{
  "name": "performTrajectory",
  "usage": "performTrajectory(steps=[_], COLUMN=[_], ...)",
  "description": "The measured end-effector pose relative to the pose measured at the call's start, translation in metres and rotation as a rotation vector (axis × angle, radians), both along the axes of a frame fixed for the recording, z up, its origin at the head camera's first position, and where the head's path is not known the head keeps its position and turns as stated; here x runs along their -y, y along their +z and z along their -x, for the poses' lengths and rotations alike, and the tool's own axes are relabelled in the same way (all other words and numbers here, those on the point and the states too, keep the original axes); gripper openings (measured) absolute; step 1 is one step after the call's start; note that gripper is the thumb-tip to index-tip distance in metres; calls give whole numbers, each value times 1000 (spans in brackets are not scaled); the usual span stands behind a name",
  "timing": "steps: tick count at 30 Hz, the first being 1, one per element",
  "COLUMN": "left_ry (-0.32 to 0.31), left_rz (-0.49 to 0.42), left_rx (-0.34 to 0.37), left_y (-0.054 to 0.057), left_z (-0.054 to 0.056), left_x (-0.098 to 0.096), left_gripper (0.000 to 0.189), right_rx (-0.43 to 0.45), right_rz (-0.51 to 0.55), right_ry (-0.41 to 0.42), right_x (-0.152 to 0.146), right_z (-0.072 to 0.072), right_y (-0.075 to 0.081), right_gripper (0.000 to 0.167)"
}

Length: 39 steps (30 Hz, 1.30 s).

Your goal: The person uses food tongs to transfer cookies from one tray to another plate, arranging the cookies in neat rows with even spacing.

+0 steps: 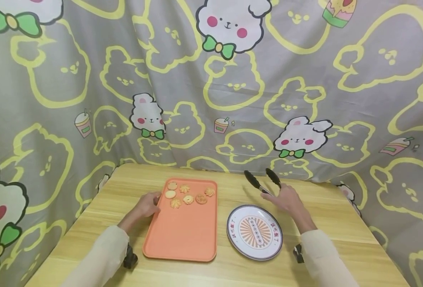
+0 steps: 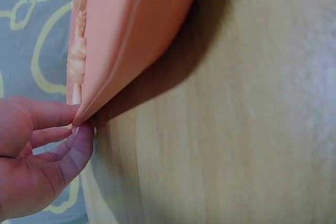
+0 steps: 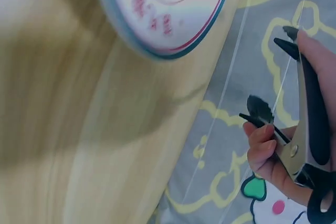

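Note:
My left hand (image 1: 148,204) pinches the left rim of an orange tray (image 1: 183,235); the left wrist view shows thumb and fingers on its edge. Several cookies (image 1: 188,199) of different shapes lie at the tray's far end. In my right hand (image 1: 286,199) is a pair of black-tipped metal tongs (image 1: 256,183), its arms spread and nothing between the tips. The right wrist view shows fingers wrapped about the tongs (image 3: 310,108). Just left of and nearer than that hand lies a round white plate (image 1: 256,233) with a dark rim and a printed red and orange design.
Tray and plate sit side by side on a wood-grain table (image 1: 340,223), with a gap between them. A grey curtain (image 1: 197,87) with cartoon figures hangs along the far edge and both sides.

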<state>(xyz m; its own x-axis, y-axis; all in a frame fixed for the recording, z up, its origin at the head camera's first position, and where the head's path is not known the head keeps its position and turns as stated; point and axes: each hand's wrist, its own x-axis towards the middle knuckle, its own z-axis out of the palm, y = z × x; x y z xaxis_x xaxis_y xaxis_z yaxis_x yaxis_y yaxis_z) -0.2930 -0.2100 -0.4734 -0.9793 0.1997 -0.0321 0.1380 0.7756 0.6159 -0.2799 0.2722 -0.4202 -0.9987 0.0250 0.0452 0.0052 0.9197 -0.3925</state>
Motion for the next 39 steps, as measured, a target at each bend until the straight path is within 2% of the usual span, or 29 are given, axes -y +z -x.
performTrajectory(steps=[8, 17, 20, 24, 27, 32, 34, 39], left_ry=[-4, -1, 3, 2, 6, 5, 3, 11], left_rz=[10, -8, -4, -2, -6, -8, -10, -20], left_rx=[-5, -10, -7, -2, 4, 7, 10, 16], left_y=[0, -1, 0, 0, 0, 1, 2, 1], left_z=[-1, 0, 0, 1, 1, -1, -1, -2], left_x=[3, 3, 2, 2, 2, 1, 1, 1], left_gripper=[68, 68, 68, 68, 68, 67, 67, 68], right_rx=[-17, -1, -2, 8, 23, 46, 58, 96], right_rz=[30, -30, -55, -97, -113, -136, -148, -164], right_ry=[117, 240, 276, 304, 317, 344, 344, 327], right_x=[38, 82, 93, 105, 113, 123, 126, 133], right_z=[13, 18, 20, 22, 24, 25, 24, 22], right_y=[5, 12, 11, 9, 8, 8, 8, 10], right_gripper=[87, 57, 60, 75, 72, 49, 50, 66])
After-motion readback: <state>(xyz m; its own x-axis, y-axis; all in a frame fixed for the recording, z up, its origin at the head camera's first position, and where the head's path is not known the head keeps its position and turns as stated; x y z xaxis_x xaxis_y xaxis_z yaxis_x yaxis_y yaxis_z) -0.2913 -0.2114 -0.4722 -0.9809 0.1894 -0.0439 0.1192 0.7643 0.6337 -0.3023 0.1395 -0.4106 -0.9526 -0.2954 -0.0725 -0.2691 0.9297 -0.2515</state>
